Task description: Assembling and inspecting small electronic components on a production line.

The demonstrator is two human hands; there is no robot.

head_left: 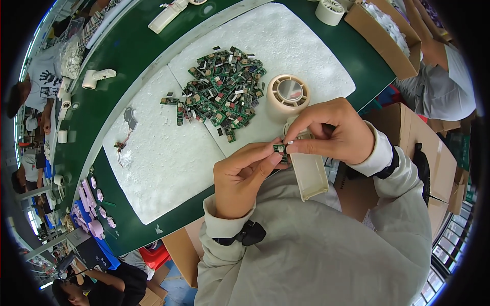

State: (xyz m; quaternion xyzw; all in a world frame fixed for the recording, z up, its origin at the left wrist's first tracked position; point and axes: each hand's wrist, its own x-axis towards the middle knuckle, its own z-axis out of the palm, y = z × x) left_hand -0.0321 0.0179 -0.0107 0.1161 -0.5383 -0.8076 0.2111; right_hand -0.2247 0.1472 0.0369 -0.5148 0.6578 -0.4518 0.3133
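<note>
My left hand [242, 176] pinches a small green circuit board [279, 148] between thumb and fingers. Right beside it, the thumb and forefinger of my right hand [337, 135] are closed on a tiny white piece that looks like a plug [290, 143]; whether it touches the board I cannot tell. Under both hands lies a cream handheld fan. Its round head [289, 91] rests on the white foam sheet, and its open handle shell [310, 176] points toward my body. A large heap of green circuit boards [224, 89] is spread on the foam beyond my left hand.
White foam sheets [153, 173] cover part of the green table [122, 229]. On the left foam lies a small wired part [122, 145]. Cream fan bodies [97, 77] stand along the far belt. A cardboard box [383, 41] is at upper right. Other people sit nearby.
</note>
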